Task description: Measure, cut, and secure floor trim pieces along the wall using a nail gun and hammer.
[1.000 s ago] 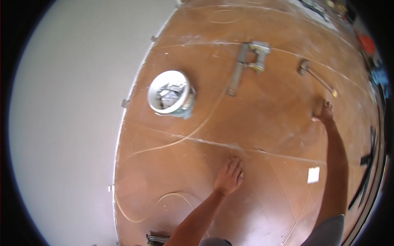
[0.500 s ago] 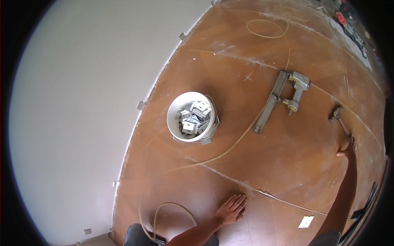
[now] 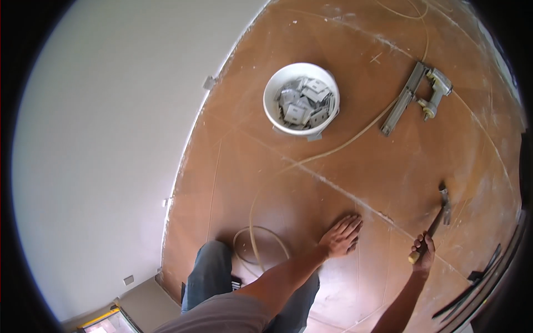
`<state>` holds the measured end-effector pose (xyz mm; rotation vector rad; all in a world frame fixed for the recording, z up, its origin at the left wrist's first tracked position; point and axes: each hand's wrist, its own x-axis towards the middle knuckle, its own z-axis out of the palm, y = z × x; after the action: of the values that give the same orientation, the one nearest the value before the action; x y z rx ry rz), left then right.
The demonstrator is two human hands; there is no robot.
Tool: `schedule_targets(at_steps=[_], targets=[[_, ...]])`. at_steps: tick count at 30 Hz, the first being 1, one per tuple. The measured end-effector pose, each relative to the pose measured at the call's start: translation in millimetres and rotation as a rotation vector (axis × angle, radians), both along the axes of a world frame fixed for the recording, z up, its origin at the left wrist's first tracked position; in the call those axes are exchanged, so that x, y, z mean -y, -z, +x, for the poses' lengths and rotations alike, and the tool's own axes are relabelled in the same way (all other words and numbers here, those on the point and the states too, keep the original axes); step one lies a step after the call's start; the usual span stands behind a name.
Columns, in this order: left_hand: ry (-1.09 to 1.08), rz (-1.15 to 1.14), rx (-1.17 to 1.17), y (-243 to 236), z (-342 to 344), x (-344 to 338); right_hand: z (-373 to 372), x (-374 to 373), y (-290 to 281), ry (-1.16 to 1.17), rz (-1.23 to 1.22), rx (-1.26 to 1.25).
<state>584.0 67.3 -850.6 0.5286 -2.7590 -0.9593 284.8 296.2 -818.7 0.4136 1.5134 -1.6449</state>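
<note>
My right hand (image 3: 424, 254) is wrapped around the handle of a claw hammer (image 3: 437, 221). The hammer's metal head points away from me, and its pale handle end sticks out of my grip. My left hand (image 3: 341, 237) presses on the brown floor (image 3: 288, 194) with its fingers stretched out, holding nothing. Beyond it stands a white bucket (image 3: 268, 105) holding several small grey metal clips or brackets (image 3: 297, 114). To the bucket's right lies a pneumatic nail gun (image 3: 438, 91) with a long magazine (image 3: 402, 102).
A tan air hose (image 3: 350, 145) runs across the floor and coils by my knees. The pale wall (image 3: 111, 139) rises at the left, with small metal brackets (image 3: 209, 82) along its foot. Dark strips (image 3: 472, 288) lie at the lower right.
My right hand has taken hold of the hammer and lifted it, bringing it nearer. My left hand stays flat on the floor. The view has shifted, showing more of my knees.
</note>
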Motion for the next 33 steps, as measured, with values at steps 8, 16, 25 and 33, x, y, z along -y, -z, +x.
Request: schedule_targets(at_steps=[8,16,25,33], targets=[[0.396,0.567,0.246,-129,43,86,129,129,-65,0.198,-0.137,-0.106],[-0.738,-0.285,0.032,-50,269,335,384,373,-138,-0.174,-0.154,0.189],[-0.600,-0.262,0.484,36,328,361,501,663,-25,-0.092,-0.466,0.386],[-0.597,-0.351,0.263,38,332,369,514,755,12,-0.049,-0.418,0.403]])
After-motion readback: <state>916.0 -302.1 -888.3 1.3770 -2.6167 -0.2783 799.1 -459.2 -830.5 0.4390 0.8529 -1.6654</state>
